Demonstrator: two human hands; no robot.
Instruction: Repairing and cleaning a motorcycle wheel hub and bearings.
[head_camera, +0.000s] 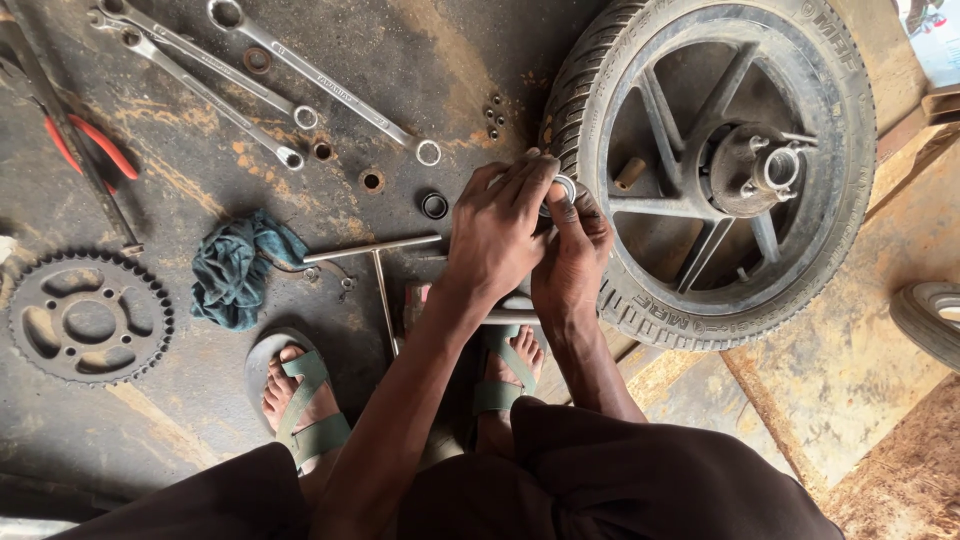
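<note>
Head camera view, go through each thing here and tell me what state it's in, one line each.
left hand: gripping the bearing ring
right hand: pinching the same ring
bearing ring: held off the floor
wheel: lying flat, removed
sprocket: lying loose
spanners: laid out, unused
rag: crumpled
T-wrench: lying flat

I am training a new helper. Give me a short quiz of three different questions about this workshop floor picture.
1. True or false: both hands hold a small metal ring beside the wheel.
2. Which lies nearest the blue rag? A) T-handle wrench B) red-handled pliers C) sprocket
3. Fill in: the person wears green ____.

Key: 1 true. The left hand and right hand meet on the ring. 2 A. 3 sandals.
</note>
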